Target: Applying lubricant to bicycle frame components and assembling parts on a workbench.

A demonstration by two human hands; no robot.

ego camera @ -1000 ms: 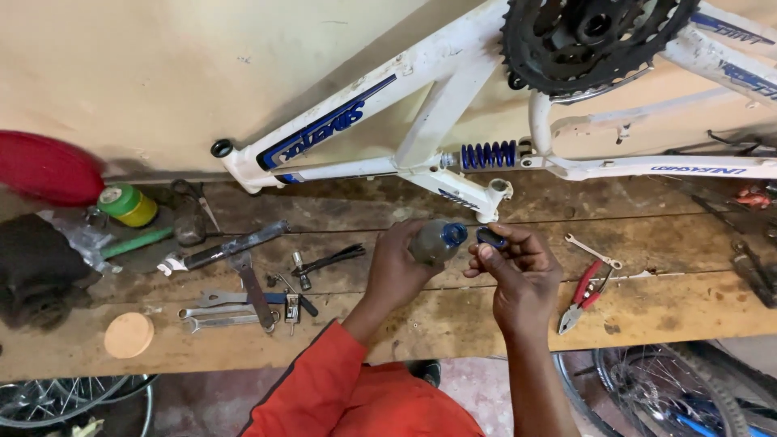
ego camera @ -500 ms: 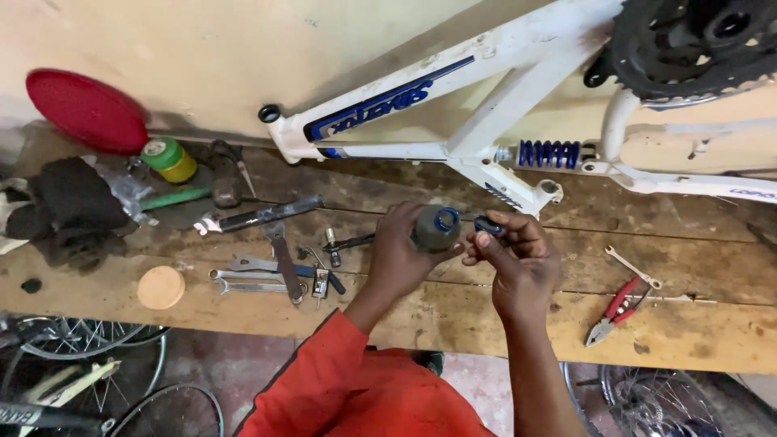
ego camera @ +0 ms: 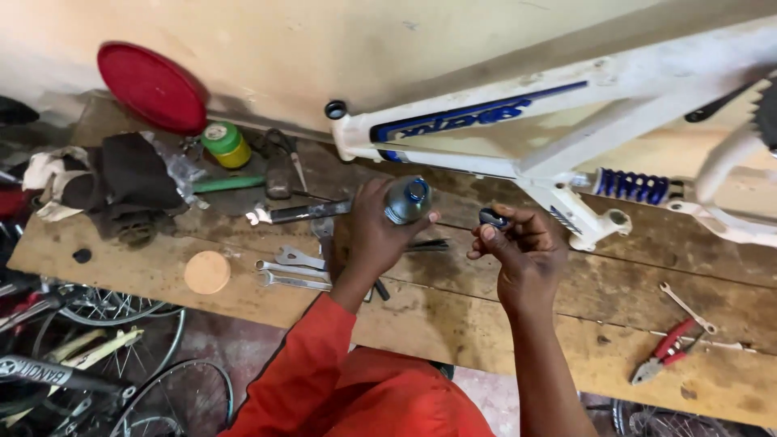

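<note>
My left hand [ego camera: 375, 235] grips a small clear plastic bottle [ego camera: 406, 201] with a blue neck, held upright above the wooden workbench [ego camera: 486, 316]. My right hand [ego camera: 522, 247] pinches a small dark cap [ego camera: 492, 218] between its fingertips, a short way to the right of the bottle's mouth. The cap is off the bottle. An orange sleeve covers my left forearm. Behind both hands lies a white bicycle frame [ego camera: 502, 129] with blue lettering and a blue coil shock [ego camera: 631, 186].
Several wrenches [ego camera: 295, 267] lie left of my hands, beside a round tan disc [ego camera: 207, 272]. A green-and-yellow can [ego camera: 225, 144], a red disc [ego camera: 152, 86] and dark rags [ego camera: 121, 186] sit at the left. Red-handled pliers [ego camera: 668, 350] lie right. Bicycle wheels [ego camera: 121, 340] stand below.
My right hand has drawn away from the bottle with the cap, leaving a gap. The view has shifted, so the bench and frame sit further right.
</note>
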